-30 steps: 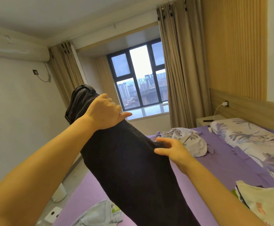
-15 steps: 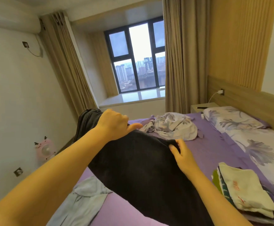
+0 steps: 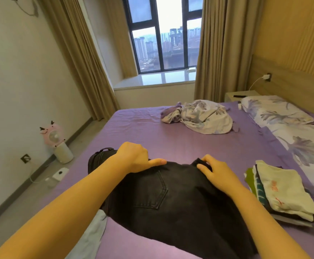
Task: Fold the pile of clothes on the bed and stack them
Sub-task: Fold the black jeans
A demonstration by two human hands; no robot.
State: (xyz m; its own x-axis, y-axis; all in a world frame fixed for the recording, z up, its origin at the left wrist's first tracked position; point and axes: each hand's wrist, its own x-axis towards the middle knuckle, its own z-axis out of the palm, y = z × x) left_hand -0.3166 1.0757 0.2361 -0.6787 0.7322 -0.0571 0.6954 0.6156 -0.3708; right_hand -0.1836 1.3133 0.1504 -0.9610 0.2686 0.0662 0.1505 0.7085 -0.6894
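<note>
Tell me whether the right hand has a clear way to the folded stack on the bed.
Probably yes. The right hand grips the black jeans, and only bare purple sheet separates it from the folded stack, though it must release the jeans first.

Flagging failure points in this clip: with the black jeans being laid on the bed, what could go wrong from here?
1. The left hand and right hand both hold the far edge of the black jeans; the near part lies rumpled, so a fold may come out uneven.
2. The jeans overlap a light blue garment at the bed's edge, which could be dragged off.
3. The folded stack sits close by; a sweep might knock it.
</note>
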